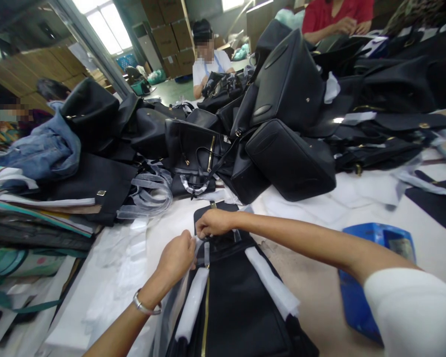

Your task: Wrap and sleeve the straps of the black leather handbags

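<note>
A black bag [241, 307] with a gold zip lies flat on the table in front of me, its two straps wrapped in white foam [271, 282]. My left hand [176, 258] is closed in a pinch at the top of the left strap, a silver bracelet on its wrist. My right hand [213, 223] is closed on the bag's top edge near a small gold fitting. What the fingers pinch is too small to make out beyond the strap and clear wrapping.
A big heap of black bags [282, 124] fills the table behind. Folded fabric and denim [48, 148] are stacked at left. A blue box [375, 263] sits at right under my arm. Other people sit at the far side.
</note>
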### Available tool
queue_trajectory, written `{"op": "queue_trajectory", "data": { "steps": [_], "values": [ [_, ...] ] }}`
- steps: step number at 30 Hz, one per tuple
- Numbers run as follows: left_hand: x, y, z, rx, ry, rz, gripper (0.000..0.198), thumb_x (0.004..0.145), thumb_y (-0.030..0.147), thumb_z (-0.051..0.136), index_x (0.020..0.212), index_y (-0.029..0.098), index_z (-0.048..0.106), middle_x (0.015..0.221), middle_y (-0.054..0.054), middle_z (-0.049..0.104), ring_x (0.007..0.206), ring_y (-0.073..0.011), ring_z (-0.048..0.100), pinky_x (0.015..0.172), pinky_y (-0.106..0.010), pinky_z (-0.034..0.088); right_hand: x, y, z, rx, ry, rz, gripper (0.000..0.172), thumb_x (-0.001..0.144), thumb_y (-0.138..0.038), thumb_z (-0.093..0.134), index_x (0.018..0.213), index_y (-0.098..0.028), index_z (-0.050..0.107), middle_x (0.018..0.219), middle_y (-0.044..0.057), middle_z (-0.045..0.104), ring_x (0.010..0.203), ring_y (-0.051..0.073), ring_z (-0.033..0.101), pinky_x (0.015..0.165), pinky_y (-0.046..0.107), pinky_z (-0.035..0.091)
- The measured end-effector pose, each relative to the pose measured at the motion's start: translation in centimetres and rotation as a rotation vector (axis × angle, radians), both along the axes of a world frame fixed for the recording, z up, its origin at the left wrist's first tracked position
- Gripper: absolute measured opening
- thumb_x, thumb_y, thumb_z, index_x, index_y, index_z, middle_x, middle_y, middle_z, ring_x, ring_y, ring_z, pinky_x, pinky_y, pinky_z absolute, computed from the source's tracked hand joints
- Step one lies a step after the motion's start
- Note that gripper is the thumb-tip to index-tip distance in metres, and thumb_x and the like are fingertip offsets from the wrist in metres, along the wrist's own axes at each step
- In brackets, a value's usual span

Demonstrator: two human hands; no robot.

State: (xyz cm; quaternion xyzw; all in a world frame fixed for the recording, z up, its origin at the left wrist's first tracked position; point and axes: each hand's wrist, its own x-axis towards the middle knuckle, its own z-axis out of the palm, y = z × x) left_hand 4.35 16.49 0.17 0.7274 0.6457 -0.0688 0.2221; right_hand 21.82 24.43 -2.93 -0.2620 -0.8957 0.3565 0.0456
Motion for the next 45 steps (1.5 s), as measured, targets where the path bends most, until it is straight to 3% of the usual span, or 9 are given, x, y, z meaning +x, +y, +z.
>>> {"op": "queue_trajectory", "data": {
  "steps": [3, 6, 9, 15, 22, 28, 36, 39, 45],
  "values": [
    [0.3, 0.3, 0.1, 0.01, 0.061, -0.024, 0.018, 0.092, 0.025, 0.034, 0.081, 0.02, 0.048, 0.053, -0.003, 0.064, 0.063, -0.0226, 0.064, 0.057, -0.031, 0.031, -0.1, -0.3, 0.3, -0.148, 0.059, 0.02, 0.013, 0.084, -0.022, 0.06, 0.093, -0.015, 0.066, 0.076, -0.001, 0.065, 0.069, 0.01, 0.056, 0.059, 0.018, 0.034],
    [0.5, 0.4, 0.1, 0.008, 0.101, -0.043, 0.019, 0.092, 0.025, 0.033, 0.084, 0.019, 0.05, 0.055, -0.004, 0.064, 0.064, -0.0229, 0.065, 0.058, -0.031, 0.032, -0.2, -0.4, -0.2, -0.303, 0.102, -0.092, 0.016, 0.088, -0.022, 0.054, 0.097, -0.012, 0.063, 0.083, 0.002, 0.067, 0.071, 0.01, 0.058, 0.061, 0.018, 0.038],
    [0.6, 0.6, 0.0, -0.004, 0.114, -0.056, 0.022, 0.092, 0.025, 0.032, 0.085, 0.019, 0.051, 0.057, -0.005, 0.065, 0.066, -0.0227, 0.065, 0.059, -0.031, 0.034, -0.4, -0.7, -0.9, -0.335, 0.096, -0.18, 0.021, 0.092, -0.026, 0.048, 0.095, -0.01, 0.061, 0.082, 0.006, 0.067, 0.068, 0.011, 0.059, 0.059, 0.019, 0.04],
    [0.7, 1.2, -0.3, -0.072, 0.082, -0.087, 0.025, 0.092, 0.026, 0.03, 0.084, 0.018, 0.052, 0.061, -0.006, 0.068, 0.062, -0.0206, 0.066, 0.058, -0.029, 0.038, -0.8, -1.3, -1.3, -0.579, 0.214, -0.254, 0.023, 0.096, -0.029, 0.039, 0.092, -0.013, 0.055, 0.072, 0.002, 0.064, 0.058, 0.01, 0.059, 0.057, 0.02, 0.046],
    [1.3, 1.1, -0.4, -0.171, 0.05, -0.129, 0.03, 0.093, 0.03, 0.031, 0.085, 0.018, 0.057, 0.058, -0.005, 0.068, 0.066, -0.0209, 0.069, 0.061, -0.028, 0.042, -0.8, -1.4, -2.6, -0.85, 0.349, -0.239, 0.025, 0.097, -0.034, 0.04, 0.091, -0.014, 0.053, 0.065, -0.002, 0.061, 0.056, 0.01, 0.06, 0.061, 0.022, 0.05],
    [1.4, 1.0, -0.9, -0.156, 0.059, -0.11, 0.026, 0.09, 0.025, 0.031, 0.091, 0.016, 0.056, 0.058, -0.006, 0.068, 0.065, -0.0221, 0.068, 0.062, -0.029, 0.043, -0.2, -1.6, -1.9, -0.454, 0.079, -0.266, 0.035, 0.093, -0.045, 0.045, 0.099, -0.013, 0.057, 0.08, 0.005, 0.068, 0.061, 0.013, 0.064, 0.061, 0.022, 0.047],
    [2.2, 1.2, -1.0, -0.211, 0.016, -0.137, 0.025, 0.09, 0.026, 0.032, 0.09, 0.018, 0.056, 0.058, -0.006, 0.068, 0.061, -0.0219, 0.067, 0.06, -0.028, 0.043, -0.5, -2.0, -2.2, -0.548, 0.163, -0.29, 0.033, 0.096, -0.039, 0.037, 0.1, -0.013, 0.056, 0.078, 0.005, 0.067, 0.054, 0.012, 0.062, 0.058, 0.023, 0.049],
    [2.3, 1.2, -1.4, -0.24, -0.012, -0.146, 0.031, 0.093, 0.033, 0.028, 0.09, 0.019, 0.056, 0.056, -0.005, 0.067, 0.058, -0.0212, 0.067, 0.058, -0.028, 0.043, -0.3, -1.9, -2.5, -0.578, 0.242, -0.27, 0.031, 0.097, -0.036, 0.036, 0.103, -0.013, 0.056, 0.077, 0.004, 0.067, 0.062, 0.013, 0.064, 0.061, 0.022, 0.049],
    [1.7, 1.1, -2.6, -0.27, -0.052, -0.117, 0.029, 0.093, 0.031, 0.027, 0.086, 0.019, 0.053, 0.058, -0.002, 0.067, 0.047, -0.0164, 0.063, 0.053, -0.025, 0.042, 2.0, -1.9, -1.3, -0.284, 0.058, -0.167, 0.025, 0.093, -0.03, 0.046, 0.106, -0.014, 0.061, 0.097, 0.007, 0.068, 0.086, 0.015, 0.063, 0.07, 0.021, 0.044]
  ]
}}
